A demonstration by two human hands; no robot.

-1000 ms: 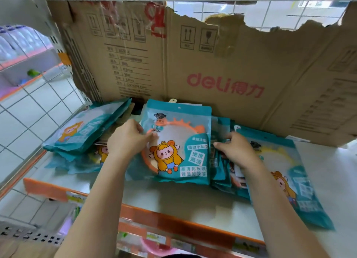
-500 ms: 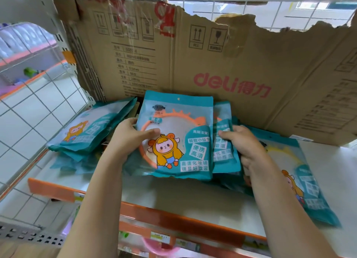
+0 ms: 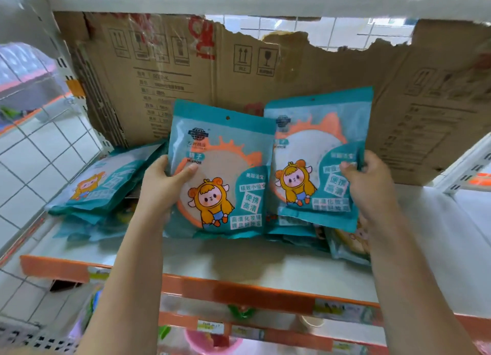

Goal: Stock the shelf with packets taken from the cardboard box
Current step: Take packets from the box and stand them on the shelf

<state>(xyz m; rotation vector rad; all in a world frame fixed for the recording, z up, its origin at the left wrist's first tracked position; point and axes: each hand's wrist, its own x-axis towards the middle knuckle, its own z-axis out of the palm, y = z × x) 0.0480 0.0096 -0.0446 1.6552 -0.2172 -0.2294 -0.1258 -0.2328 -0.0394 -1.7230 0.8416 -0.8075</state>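
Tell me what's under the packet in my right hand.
More teal packets lie piled on the shelf under the packet that the right hand grips. How many is hidden by the packet and hand.

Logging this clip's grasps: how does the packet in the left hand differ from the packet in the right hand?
The left packet is gripped at its left edge by the left hand; the right packet at its right edge by the right hand. The left packet sits lower and overlaps the right packet's edge. Both are upright teal packets with the same cartoon print.
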